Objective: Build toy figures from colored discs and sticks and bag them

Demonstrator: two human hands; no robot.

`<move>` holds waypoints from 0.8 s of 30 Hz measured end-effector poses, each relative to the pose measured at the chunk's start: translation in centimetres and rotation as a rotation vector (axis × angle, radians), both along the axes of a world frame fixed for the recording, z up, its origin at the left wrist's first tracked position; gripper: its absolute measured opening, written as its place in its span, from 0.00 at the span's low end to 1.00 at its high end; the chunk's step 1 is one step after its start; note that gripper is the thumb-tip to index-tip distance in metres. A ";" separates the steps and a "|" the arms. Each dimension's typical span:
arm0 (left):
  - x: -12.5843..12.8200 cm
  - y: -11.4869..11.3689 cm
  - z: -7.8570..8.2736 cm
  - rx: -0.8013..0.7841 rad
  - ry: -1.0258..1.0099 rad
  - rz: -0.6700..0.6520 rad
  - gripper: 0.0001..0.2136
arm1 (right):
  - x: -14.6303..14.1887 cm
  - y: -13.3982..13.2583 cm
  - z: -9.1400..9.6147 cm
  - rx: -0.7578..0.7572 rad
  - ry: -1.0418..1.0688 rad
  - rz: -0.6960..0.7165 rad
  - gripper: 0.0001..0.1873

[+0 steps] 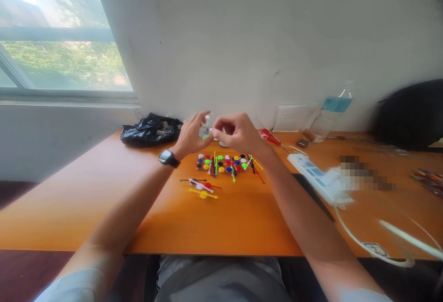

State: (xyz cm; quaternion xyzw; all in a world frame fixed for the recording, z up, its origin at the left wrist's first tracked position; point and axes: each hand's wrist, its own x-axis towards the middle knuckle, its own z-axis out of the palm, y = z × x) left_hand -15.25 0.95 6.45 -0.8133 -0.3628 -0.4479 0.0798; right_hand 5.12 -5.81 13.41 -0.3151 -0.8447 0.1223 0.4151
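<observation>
A crumpled black plastic bag (pixel 149 131) lies at the back left of the orange-brown wooden desk (pixel 238 230), near a window (pixel 65 64) with greenery outside. On the right, a white power strip (pixel 309 172) lies with a white cable (pixel 346 230) curving by its near end. Beyond it, a clear plastic bottle (pixel 335 104) with a blue label stands before the pale wall (pixel 242 39), left of a large, rounded black object (pixel 411 115).

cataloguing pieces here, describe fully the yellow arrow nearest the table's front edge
The yellow arrow has a slim, plastic-looking shaft, pointed head at right, flared tail at left and a yellow disc midway. It lies slightly slanted on the table, just in front of a white arrow; whether they touch is unclear.
</observation>
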 end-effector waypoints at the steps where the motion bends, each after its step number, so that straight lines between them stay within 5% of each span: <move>1: -0.3 0.2 0.0 -0.008 -0.003 0.002 0.35 | -0.4 -0.1 -0.4 -0.049 -0.050 0.072 0.09; 7: -1.3 0.8 0.1 -0.032 -0.024 0.057 0.33 | -3.4 1.0 -5.3 -0.356 -0.471 0.287 0.05; 14: -1.3 1.0 0.2 -0.021 -0.003 0.052 0.32 | -4.6 2.6 -8.9 -0.560 -0.818 0.220 0.05; 24: -1.1 0.8 0.1 -0.023 0.030 0.062 0.31 | -5.4 2.6 -11.5 -0.488 -0.717 0.193 0.10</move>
